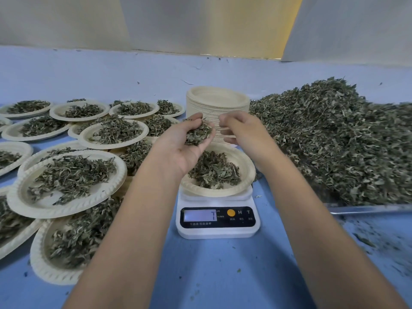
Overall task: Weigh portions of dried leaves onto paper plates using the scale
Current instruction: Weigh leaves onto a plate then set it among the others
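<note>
A white digital scale (pixel 217 221) stands on the blue table with a lit display. On it rests a paper plate (pixel 244 162) holding a small heap of dried leaves (pixel 215 170). Above the plate, my left hand (pixel 189 141) is cupped palm up around a clump of dried leaves (pixel 198 133). My right hand (pixel 239 130) hovers just right of it, fingers loosely curled toward the clump; the frame does not show whether it holds leaves.
A tall stack of unused paper plates (pixel 217 103) stands behind the scale. A big pile of dried leaves (pixel 334 139) fills a tray at the right. Several filled plates (pixel 66 181) overlap on the left. A light wall runs behind.
</note>
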A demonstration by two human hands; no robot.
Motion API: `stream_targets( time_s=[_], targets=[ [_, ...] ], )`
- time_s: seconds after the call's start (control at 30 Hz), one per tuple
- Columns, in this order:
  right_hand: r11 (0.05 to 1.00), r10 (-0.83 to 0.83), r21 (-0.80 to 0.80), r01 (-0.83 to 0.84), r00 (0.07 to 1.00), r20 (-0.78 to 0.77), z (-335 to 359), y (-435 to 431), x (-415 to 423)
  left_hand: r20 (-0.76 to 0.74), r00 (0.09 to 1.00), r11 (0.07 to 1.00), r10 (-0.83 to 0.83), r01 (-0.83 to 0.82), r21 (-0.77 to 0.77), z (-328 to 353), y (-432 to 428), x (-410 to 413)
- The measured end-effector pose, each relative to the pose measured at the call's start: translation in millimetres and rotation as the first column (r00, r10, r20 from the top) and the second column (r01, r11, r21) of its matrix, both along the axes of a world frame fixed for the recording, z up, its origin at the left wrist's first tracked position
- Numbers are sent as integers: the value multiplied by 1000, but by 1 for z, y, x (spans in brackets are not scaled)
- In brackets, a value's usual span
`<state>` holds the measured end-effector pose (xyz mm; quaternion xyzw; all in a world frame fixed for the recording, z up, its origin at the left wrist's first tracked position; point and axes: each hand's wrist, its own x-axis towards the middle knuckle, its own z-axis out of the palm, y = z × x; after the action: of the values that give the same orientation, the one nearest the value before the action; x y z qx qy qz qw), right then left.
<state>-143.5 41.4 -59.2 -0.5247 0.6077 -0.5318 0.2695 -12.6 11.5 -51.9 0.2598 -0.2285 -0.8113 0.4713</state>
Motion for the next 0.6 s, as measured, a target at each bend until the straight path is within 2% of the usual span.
stream_targets(
  time_s=[0.07,0.17,0.23,0.33,0.43,0.5,0.6],
  targets=[
    [1000,-23,23,18,973,231,0,-1,8,-22,999,1000,-28,28,1,0,6,-6],
    [998,-5,46,-29,796,605,3,-2,15,-59,998,1000,-18,18,-2,-1,12,-15],
    [999,-17,44,-21,691,723,7,-1,15,-86,996,1000,-5,5,5,-1,14,-23],
    [997,-49,7,73,597,801,9,3,5,-75,997,1000,-17,17,3,1,19,-45],
    [987,-70,-43,156,650,756,5,10,-14,-11,999,999,-42,42,-16,3,28,-77],
    [966,-166,-23,258,686,708,1,16,-30,42,996,996,-74,76,-46,2,34,-102],
    [928,-278,47,369,605,746,-5,24,-63,142,984,994,-110,112,-10,-3,43,-139]
  ],
)
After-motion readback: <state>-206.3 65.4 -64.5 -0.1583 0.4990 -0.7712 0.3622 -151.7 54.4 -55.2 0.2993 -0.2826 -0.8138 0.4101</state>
